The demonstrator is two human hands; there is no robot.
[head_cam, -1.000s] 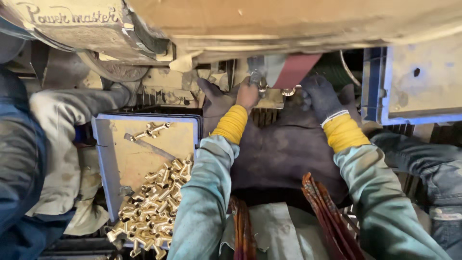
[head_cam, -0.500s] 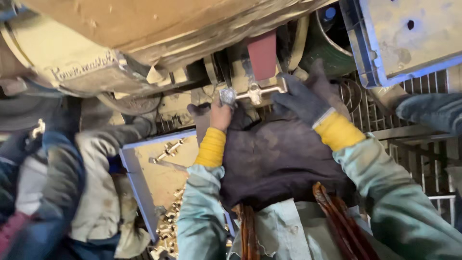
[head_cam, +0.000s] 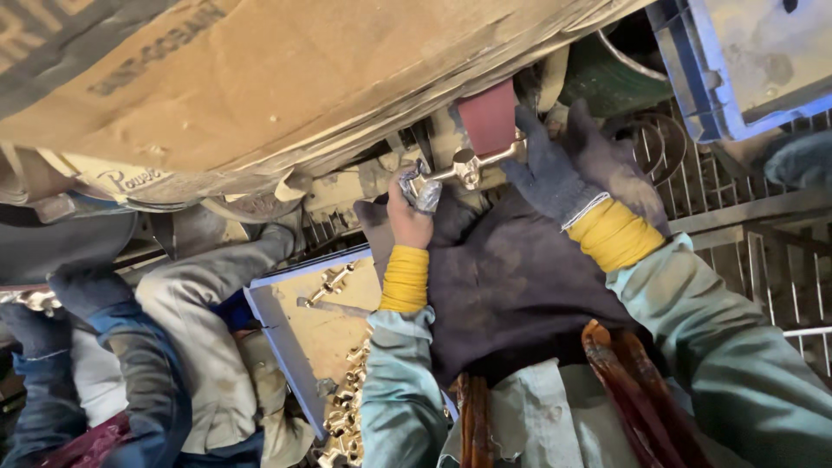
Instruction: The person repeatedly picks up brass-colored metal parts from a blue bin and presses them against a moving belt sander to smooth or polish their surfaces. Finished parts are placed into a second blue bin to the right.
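Brass fitting (head_cam: 468,166), a small T-shaped metal piece, is sitting between my two hands and pressing up against the reddish sanding belt (head_cam: 487,114) at the far side of the scene. My left hand (head_cam: 411,212) is pinching its left end, fingertips wrapped in grey tape and clenched on the stem. My right hand (head_cam: 568,169), in a dark glove with a yellow cuff, is gripping the right end, fingers closed on it. Judging by its look, the piece is going to handle as stiff, dense and rather slick, small enough to twist out of the grip, so I am taking it by both ends and keeping fingers off the belt. A dark cloth (head_cam: 511,286) is lying over my lap beneath it.

To the near left, a blue tray (head_cam: 270,325) lined with cardboard is holding a heap of similar brass pieces (head_cam: 347,407), piled toward its near edge, with a few lying loose at the far end. Another blue crate (head_cam: 737,65) is showing at the far right; its contents I cannot make out. Another person's sleeve (head_cam: 199,303) is reaching in at the left.
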